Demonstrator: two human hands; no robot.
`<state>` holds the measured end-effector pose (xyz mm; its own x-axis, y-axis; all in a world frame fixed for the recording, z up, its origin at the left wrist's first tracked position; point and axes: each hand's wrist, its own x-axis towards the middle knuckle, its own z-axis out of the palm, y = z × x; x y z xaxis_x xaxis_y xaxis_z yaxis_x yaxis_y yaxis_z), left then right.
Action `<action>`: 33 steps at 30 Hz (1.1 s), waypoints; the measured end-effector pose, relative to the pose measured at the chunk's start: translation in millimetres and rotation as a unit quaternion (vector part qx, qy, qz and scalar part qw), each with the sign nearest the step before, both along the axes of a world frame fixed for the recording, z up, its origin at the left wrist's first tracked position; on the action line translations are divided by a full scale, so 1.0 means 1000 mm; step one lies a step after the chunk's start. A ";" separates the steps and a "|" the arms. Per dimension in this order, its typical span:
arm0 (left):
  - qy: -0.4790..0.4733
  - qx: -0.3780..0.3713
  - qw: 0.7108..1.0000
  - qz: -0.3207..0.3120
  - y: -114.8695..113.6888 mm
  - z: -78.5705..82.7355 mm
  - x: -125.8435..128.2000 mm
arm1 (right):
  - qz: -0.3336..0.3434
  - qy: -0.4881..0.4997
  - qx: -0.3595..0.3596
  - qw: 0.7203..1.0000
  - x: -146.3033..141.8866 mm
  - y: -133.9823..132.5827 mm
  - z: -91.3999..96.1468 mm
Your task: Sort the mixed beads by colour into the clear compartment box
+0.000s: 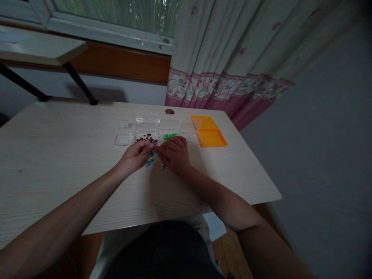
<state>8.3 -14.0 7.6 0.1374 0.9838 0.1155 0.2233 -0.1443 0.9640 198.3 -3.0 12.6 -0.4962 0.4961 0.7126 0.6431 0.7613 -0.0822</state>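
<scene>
Right hand (174,155) perhaps half-hides blue pieces (150,162)

- A pale wood-grain counter (58,162) lies under the left hand (135,155) and the right hand (175,155).
- A white-framed window (116,27) stands far beyond the left hand, with green outside and a brown wooden sill board (122,64) beneath it.
- A cream floral curtain with pink hem (221,58) hangs beyond the right hand.
- A plain grey wall (319,135) rises right of the right hand.
- The daylight is dim.
</scene>
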 end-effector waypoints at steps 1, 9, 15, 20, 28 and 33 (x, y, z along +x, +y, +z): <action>0.005 0.005 1.000 0.002 0.000 0.000 0.000 | -0.001 0.001 0.003 1.000 0.000 0.000 -0.001; 0.035 0.008 0.999 0.019 0.000 -0.001 -0.001 | 0.000 -0.012 0.032 0.999 0.001 0.003 -0.005; 0.039 0.015 0.999 0.017 0.001 -0.004 -0.003 | -0.006 -0.055 0.002 0.998 0.002 -0.001 0.003; 0.088 0.052 0.994 0.033 0.001 0.000 -0.006 | -0.004 -0.053 -0.048 0.997 0.006 0.005 0.000; 0.219 0.153 0.962 0.062 0.007 0.003 -0.022 | -0.158 0.068 -0.108 0.979 0.038 0.048 -0.014; 0.233 0.175 0.955 0.058 0.011 0.000 -0.027 | -0.168 0.088 -0.124 0.974 0.041 0.052 -0.019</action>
